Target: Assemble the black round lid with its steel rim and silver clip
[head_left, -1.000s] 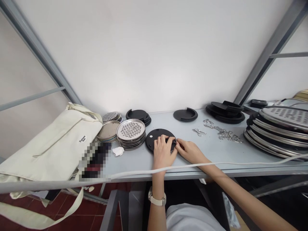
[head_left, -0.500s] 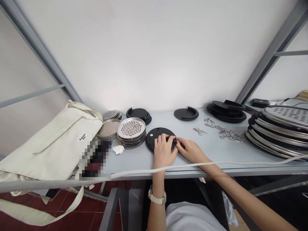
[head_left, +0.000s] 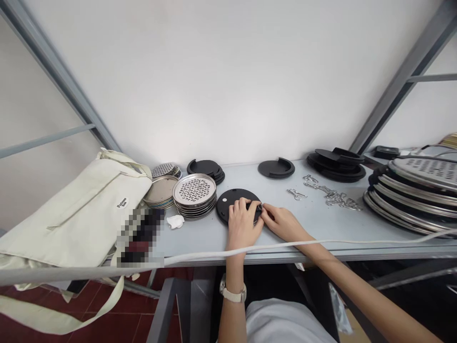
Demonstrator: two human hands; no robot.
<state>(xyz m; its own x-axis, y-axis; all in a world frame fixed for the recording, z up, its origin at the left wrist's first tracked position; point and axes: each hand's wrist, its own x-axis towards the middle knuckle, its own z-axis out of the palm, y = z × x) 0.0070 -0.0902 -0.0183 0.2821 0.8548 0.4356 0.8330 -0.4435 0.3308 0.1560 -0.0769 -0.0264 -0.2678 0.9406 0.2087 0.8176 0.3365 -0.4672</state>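
Here, hands (head_left: 244, 223) on disc (head_left: 233, 196), bag (head_left: 84, 205) contents hidden.

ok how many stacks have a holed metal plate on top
3: small stack at the back near the bag, taller stack by the white scrap, large stack at far right.

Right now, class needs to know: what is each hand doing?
Left hand: fingers spread, pressing on the black disc.
Right hand: fingertips pinched at its edge; grip unclear.
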